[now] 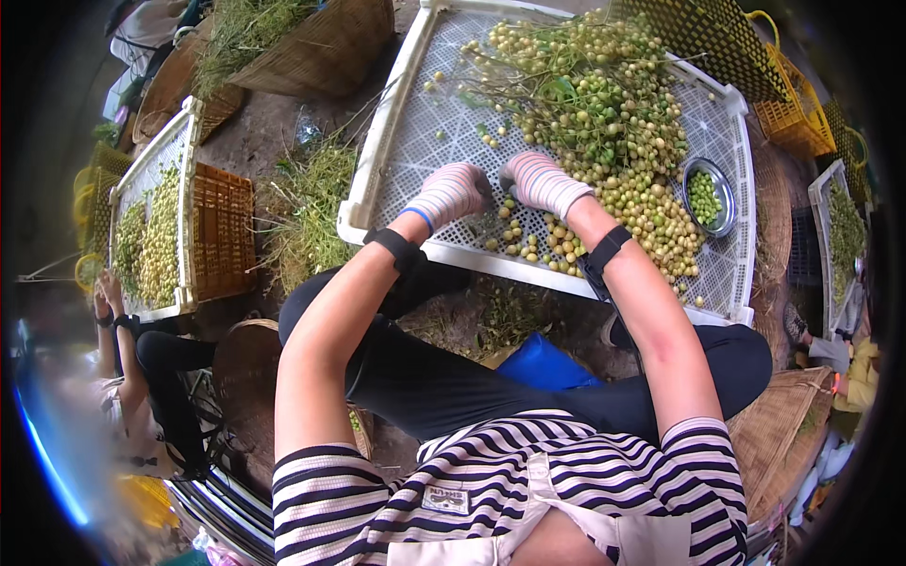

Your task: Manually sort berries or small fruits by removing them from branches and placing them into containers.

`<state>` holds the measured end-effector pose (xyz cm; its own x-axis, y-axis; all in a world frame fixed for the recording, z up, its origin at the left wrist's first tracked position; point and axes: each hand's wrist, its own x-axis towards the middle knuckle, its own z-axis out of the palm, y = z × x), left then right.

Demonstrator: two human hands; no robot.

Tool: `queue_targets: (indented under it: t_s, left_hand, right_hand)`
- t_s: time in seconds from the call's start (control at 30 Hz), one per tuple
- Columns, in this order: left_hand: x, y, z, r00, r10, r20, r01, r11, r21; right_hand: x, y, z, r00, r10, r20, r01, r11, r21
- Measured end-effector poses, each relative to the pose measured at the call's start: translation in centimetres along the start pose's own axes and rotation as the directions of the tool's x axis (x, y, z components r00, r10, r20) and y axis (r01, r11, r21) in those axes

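Observation:
In striped knit gloves with grey fingertips, my left hand (453, 189) and my right hand (541, 182) face each other over a white perforated plastic tray (405, 145). Both have curled fingers; what may be pinched between them is hidden. A heap of stemmed round yellow-green fruit (601, 99) lies on the tray beyond my right hand. Loose fruit (648, 219) spreads beside and below my right wrist. At the tray's right side stands a metal bowl (727, 206) with small green fruit (703, 197) in it.
Cut stems (315, 205) lie on the ground left of the tray. A woven basket (318, 53) stands at the back. At left, a person's hands (110, 291) are near another fruit tray (185, 212) on an orange crate (223, 233). Yellow-black baskets (715, 42) stand back right.

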<state>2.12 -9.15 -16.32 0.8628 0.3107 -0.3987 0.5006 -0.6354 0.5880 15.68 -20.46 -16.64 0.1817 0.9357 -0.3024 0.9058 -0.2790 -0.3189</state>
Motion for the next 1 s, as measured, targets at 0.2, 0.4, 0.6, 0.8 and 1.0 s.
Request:
queue_targets:
  t_s: [0.2, 0.4, 0.6, 0.8, 1.0]
  left_hand:
    - [-0.2, 1.7, 0.8, 0.987, 0.077, -0.138, -0.040, 0.967, 0.251]
    - [0.5, 2.6, 2.3, 0.977, 0.152, -0.147, -0.047, 0.835, 0.548]
    - [0.7, 2.9, 2.2, 0.972, 0.170, -0.162, -0.052, 0.828, 0.559]
    - [0.3, 2.8, 1.3, 0.922, 0.261, -0.287, -0.126, 0.901, 0.414]
    - [-0.3, 4.2, 0.7, 0.900, 0.345, -0.265, -0.196, 0.866, 0.461]
  right_hand:
    - [-1.1, 0.2, 0.0, 0.993, 0.103, -0.056, -0.085, 0.960, 0.266]
    - [-2.9, 1.6, 0.5, 0.968, 0.236, 0.084, -0.121, 0.146, 0.982]
    - [-4.7, 2.2, 2.0, 0.940, 0.328, 0.094, -0.119, 0.057, 0.991]
    - [-3.4, -0.5, 1.6, 0.923, 0.357, -0.141, -0.282, 0.880, 0.382]
    - [-4.8, -1.4, 0.1, 0.955, 0.260, -0.141, -0.201, 0.920, 0.337]
